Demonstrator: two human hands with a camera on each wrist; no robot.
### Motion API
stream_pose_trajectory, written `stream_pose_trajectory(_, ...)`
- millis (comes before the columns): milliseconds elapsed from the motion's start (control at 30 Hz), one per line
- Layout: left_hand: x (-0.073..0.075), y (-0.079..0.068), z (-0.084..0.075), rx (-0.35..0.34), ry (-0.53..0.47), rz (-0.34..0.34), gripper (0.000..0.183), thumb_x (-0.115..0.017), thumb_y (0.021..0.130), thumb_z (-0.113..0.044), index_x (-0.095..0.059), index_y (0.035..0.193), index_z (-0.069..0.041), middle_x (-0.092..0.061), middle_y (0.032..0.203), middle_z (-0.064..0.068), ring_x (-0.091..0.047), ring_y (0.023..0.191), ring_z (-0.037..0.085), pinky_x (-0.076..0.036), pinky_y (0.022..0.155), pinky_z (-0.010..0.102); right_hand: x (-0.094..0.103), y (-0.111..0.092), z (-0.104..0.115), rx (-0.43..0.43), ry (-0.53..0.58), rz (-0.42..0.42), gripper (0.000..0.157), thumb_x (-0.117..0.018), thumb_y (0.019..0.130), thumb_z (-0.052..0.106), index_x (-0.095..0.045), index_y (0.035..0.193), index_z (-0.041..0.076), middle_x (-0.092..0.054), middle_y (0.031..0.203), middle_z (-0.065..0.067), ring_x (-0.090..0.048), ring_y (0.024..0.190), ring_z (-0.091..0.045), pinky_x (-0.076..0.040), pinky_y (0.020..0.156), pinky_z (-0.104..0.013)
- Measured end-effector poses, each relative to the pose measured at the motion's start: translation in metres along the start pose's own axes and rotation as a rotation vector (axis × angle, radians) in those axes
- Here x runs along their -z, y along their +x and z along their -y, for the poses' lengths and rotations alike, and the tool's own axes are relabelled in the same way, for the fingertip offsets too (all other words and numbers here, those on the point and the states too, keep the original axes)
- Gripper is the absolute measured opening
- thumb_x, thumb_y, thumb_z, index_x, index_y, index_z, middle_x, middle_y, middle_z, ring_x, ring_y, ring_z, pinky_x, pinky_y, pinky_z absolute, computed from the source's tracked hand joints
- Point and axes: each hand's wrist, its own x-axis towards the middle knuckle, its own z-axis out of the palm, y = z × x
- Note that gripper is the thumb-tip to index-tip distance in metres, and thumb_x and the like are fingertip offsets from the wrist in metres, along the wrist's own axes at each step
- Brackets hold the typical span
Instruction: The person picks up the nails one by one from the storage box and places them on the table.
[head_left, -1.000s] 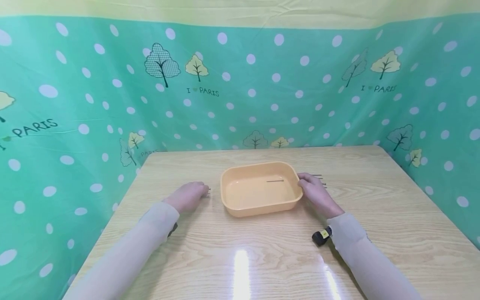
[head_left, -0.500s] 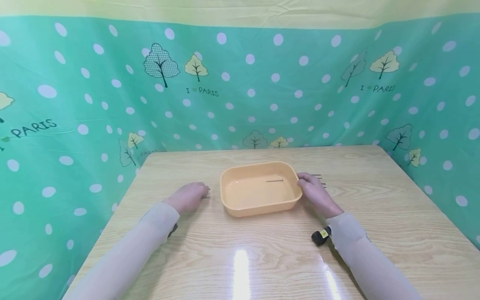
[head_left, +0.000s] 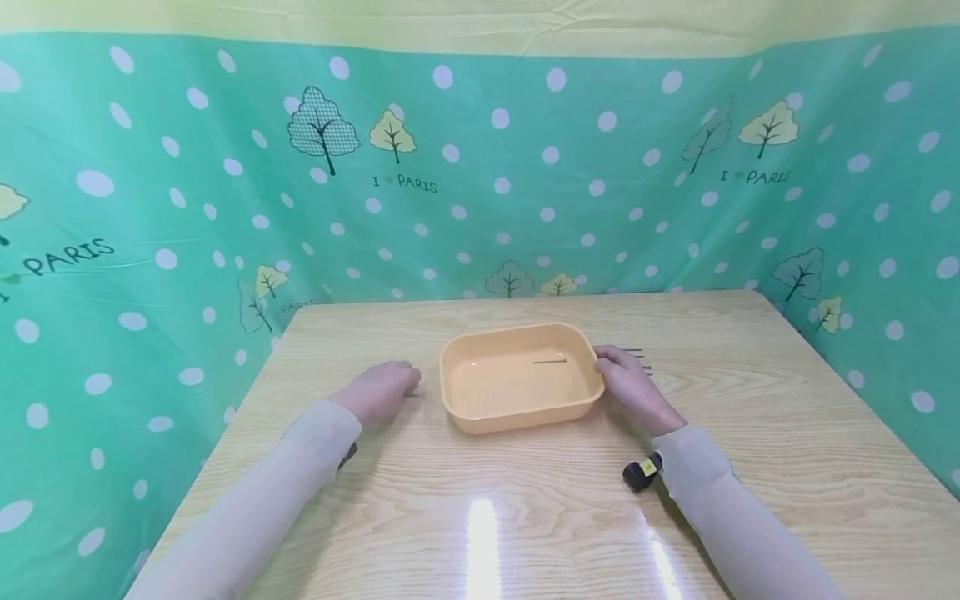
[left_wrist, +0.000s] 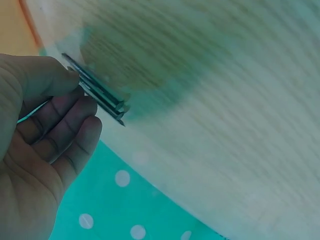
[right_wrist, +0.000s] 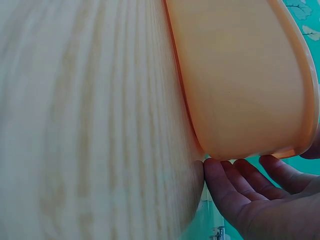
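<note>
My left hand [head_left: 381, 390] is just left of a peach-coloured plastic tray [head_left: 461, 408], low over the table. In the left wrist view its thumb and fingertips pinch several dark nails [left_wrist: 102, 92], their heads pointing away from the palm. Whether every nail there is gripped or some lie on the wood cannot be made out. My right hand [head_left: 630, 385] grips the tray's right end, thumb at the rim and fingers against the outer wall. A single nail [head_left: 550, 362] lies on the tray's floor.
Several more nails [head_left: 636, 357] lie on the wood-grain table [head_left: 555, 500] right of the tray, partly behind the right hand. A green dotted curtain [head_left: 510, 167] hangs behind the table and along both sides.
My left hand has shifted very slightly, and the nail tips once visible past its fingertips now show less. The right hand and tray have stayed put.
</note>
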Motion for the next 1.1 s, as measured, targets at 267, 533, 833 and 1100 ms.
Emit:
stream_pose_trajectory(267, 0.012, 0.005, -0.002, -0.027, 0.012, -0.025, 0.009, -0.063, 0.087, -0.003, -0.066, 0.094, -0.009, -0.057, 0.080, -0.002, -0.055, 0.072, 0.014, -0.052, 0.069, 0.028, -0.001, 0.000, 0.001, -0.011, -0.019, 0.000, 0.049, -0.037, 0.095, 0.017, -0.040, 0.141, 0.001, -0.048, 0.135, -0.018, -0.053, 0.116, -0.031, -0.043, 0.101, -0.044)
stream_pose_trajectory(533, 0.027, 0.014, -0.003, -0.046, -0.003, -0.027, 0.017, -0.060, 0.083, 0.005, -0.066, 0.094, -0.006, -0.060, 0.083, 0.002, -0.057, 0.074, 0.016, -0.052, 0.069, 0.030, -0.001, 0.000, 0.000, 0.001, -0.025, 0.003, 0.048, -0.037, 0.095, 0.016, -0.039, 0.141, -0.001, -0.047, 0.135, -0.019, -0.053, 0.116, -0.032, -0.043, 0.101, -0.044)
stream_pose_trajectory(833, 0.045, 0.023, -0.010, -0.060, 0.027, -0.035, 0.020, -0.062, 0.083, 0.004, -0.066, 0.100, -0.005, -0.064, 0.096, 0.008, -0.063, 0.090, 0.025, -0.054, 0.078, 0.035, 0.000, 0.000, 0.000, -0.004, -0.027, -0.007, 0.049, -0.037, 0.095, 0.017, -0.040, 0.141, 0.001, -0.047, 0.137, -0.018, -0.053, 0.117, -0.031, -0.043, 0.101, -0.044)
stream_pose_trajectory(1100, 0.055, 0.036, -0.019, -0.059, -0.007, -0.038, 0.026, -0.060, 0.083, 0.004, -0.066, 0.105, -0.007, -0.064, 0.104, 0.008, -0.063, 0.097, 0.027, -0.054, 0.084, 0.037, -0.001, 0.000, 0.000, -0.001, -0.024, -0.007, 0.049, -0.038, 0.095, 0.017, -0.040, 0.141, 0.001, -0.047, 0.136, -0.018, -0.053, 0.117, -0.031, -0.044, 0.100, -0.044)
